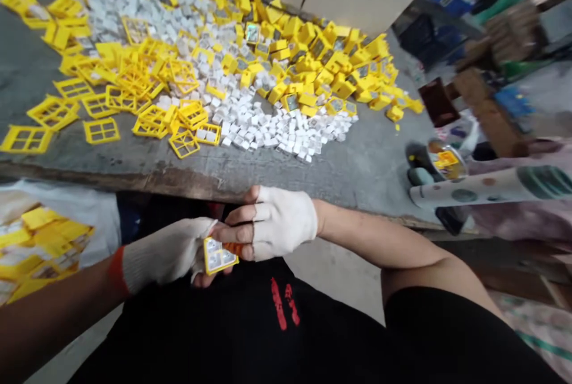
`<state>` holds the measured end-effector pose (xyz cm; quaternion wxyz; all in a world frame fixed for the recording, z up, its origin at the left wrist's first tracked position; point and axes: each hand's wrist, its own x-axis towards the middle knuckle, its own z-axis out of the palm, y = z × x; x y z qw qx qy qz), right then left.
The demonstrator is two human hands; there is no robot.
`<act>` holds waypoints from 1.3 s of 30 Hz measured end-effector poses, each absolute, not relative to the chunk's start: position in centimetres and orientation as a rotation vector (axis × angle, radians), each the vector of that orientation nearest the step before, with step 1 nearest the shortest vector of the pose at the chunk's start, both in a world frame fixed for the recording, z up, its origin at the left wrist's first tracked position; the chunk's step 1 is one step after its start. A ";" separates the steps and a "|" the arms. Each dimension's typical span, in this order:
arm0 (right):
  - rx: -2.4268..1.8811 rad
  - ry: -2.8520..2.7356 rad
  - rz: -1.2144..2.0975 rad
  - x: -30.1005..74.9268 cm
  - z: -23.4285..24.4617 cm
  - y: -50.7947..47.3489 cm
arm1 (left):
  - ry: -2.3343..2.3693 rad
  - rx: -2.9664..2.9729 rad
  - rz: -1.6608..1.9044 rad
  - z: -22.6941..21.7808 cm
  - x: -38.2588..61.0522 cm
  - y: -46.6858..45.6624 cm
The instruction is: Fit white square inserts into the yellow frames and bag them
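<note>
My left hand [179,253], in a white fingerless glove with an orange cuff, grips a small yellow window-like frame [208,263] in front of my body. White square pieces [215,256] fill the frame's openings, and its face is turned up toward me. Over its upper edge lies my right hand [279,223], gloved the same way, its bent fingers close together and touching the frame or the left fingers. An orange patch shows under the right fingers; what it is, or whether they pinch anything, is hidden.
A grey worktable [357,175] bears loose yellow four-pane frames [102,130], small white square pieces [297,136] and yellow block-like housings [344,62]. A bag of yellow and white parts [49,235] sits at lower left. A patterned roll [487,187] juts over the right end.
</note>
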<state>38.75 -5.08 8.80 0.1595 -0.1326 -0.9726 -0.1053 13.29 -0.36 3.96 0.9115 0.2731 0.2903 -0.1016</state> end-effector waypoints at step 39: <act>-2.111 -2.201 0.498 43.2 9.4 1.1 | 0.808 0.499 0.627 5.1 13.9 -3.4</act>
